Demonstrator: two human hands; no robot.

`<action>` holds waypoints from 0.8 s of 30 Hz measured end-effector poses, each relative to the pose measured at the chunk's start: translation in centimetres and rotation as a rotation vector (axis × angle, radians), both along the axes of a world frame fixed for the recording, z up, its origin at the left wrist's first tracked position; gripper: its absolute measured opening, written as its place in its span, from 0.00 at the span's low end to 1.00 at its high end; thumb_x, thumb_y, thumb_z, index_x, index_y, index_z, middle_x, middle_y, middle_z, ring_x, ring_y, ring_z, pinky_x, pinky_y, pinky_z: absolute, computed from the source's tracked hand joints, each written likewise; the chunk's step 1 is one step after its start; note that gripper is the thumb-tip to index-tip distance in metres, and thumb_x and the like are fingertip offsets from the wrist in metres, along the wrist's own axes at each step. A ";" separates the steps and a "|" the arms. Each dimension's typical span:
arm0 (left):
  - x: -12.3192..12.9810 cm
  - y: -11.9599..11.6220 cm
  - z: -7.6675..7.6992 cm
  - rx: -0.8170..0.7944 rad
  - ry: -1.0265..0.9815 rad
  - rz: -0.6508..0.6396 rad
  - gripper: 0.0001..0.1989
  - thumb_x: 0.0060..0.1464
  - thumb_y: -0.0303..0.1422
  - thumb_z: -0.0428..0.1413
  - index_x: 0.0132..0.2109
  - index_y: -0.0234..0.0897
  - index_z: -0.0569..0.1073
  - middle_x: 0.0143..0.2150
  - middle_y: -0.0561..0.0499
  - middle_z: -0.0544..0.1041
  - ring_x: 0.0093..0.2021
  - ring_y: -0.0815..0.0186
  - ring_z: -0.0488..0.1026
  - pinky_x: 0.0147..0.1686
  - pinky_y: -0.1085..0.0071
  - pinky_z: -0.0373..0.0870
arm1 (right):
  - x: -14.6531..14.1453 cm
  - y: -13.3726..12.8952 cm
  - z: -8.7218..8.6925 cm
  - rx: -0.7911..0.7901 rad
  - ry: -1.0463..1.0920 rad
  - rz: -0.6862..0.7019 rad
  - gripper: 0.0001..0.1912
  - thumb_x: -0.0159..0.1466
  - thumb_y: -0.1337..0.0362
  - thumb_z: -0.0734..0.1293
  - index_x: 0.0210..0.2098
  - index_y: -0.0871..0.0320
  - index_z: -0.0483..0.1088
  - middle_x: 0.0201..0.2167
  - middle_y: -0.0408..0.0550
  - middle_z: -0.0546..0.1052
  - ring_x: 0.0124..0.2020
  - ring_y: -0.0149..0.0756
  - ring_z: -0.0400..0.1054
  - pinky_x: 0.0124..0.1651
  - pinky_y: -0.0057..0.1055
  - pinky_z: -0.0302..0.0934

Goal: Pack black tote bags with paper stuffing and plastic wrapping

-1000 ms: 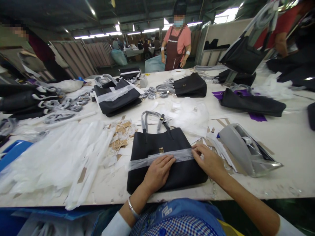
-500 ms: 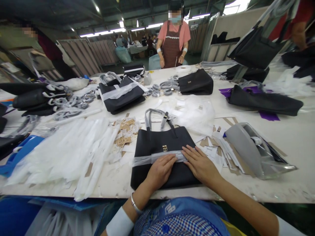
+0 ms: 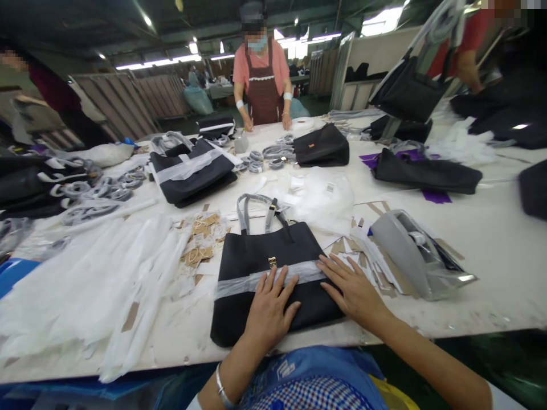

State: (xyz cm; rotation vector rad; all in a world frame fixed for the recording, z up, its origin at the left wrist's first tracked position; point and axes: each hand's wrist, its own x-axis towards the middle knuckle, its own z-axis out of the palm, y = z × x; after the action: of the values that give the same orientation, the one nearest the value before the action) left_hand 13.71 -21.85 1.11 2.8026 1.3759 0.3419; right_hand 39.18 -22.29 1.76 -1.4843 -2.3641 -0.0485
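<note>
Left hand (image 3: 270, 312) had spread its fingers apart on the black tote (image 3: 261, 249). Right hand (image 3: 358, 291), fingers apart, lay toward three o'clock.

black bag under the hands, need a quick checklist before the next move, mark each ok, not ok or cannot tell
1. Bag lying on the table: ok.
2. Clear strip across the bag's front: ok.
3. Strip's right end stuck down: cannot tell, the right hand covers that side.
4. Handles off the strip: ok, they extend away beyond the bag's top edge.
5. Clasp in view: ok, it shows just above the strip.
6. Bag free of hands: not ok, the left hand and right hand both rest on its front.
</note>
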 end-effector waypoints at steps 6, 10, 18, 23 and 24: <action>-0.2 0.3 -1.4 0.140 0.008 -0.032 0.33 0.64 0.44 0.48 0.71 0.40 0.51 0.72 0.47 0.54 0.70 0.50 0.52 0.64 0.49 0.56 | 6.8 -0.5 4.3 0.119 0.173 -0.169 0.17 0.70 0.63 0.59 0.55 0.55 0.71 0.55 0.51 0.75 0.59 0.42 0.66 0.63 0.45 0.59; -0.3 0.5 -2.0 0.198 -0.007 -0.052 0.33 0.64 0.44 0.49 0.71 0.39 0.52 0.71 0.47 0.55 0.70 0.51 0.53 0.64 0.50 0.56 | 14.6 -1.5 7.0 0.138 0.184 -0.651 0.19 0.69 0.56 0.58 0.51 0.59 0.73 0.51 0.56 0.77 0.51 0.47 0.72 0.56 0.43 0.65; -0.2 0.4 -2.2 0.238 -0.003 -0.053 0.33 0.63 0.44 0.49 0.71 0.40 0.52 0.71 0.47 0.54 0.69 0.50 0.54 0.64 0.49 0.56 | 20.8 0.4 7.5 -0.633 0.566 -0.772 0.19 0.64 0.49 0.64 0.31 0.58 0.75 0.31 0.50 0.81 0.31 0.37 0.74 0.32 0.28 0.67; -0.3 0.3 -2.3 0.249 -0.002 -0.054 0.33 0.63 0.44 0.49 0.71 0.40 0.52 0.72 0.48 0.54 0.69 0.50 0.54 0.64 0.50 0.55 | 19.9 2.0 8.7 -0.830 1.013 -0.840 0.16 0.58 0.54 0.74 0.30 0.64 0.75 0.29 0.54 0.80 0.28 0.33 0.74 0.31 0.25 0.71; -0.3 0.3 -2.3 0.250 -0.003 -0.054 0.32 0.63 0.43 0.49 0.71 0.40 0.52 0.72 0.48 0.54 0.69 0.50 0.54 0.64 0.50 0.55 | 19.8 2.1 9.0 -0.847 1.061 -0.857 0.16 0.58 0.55 0.74 0.30 0.64 0.74 0.29 0.55 0.80 0.28 0.33 0.74 0.31 0.24 0.71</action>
State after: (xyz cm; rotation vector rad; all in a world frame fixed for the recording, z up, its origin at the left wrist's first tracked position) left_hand 13.37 -21.59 -1.18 3.0268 1.3402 0.5532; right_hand 58.97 -20.23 10.76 -1.9999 -0.7971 1.2844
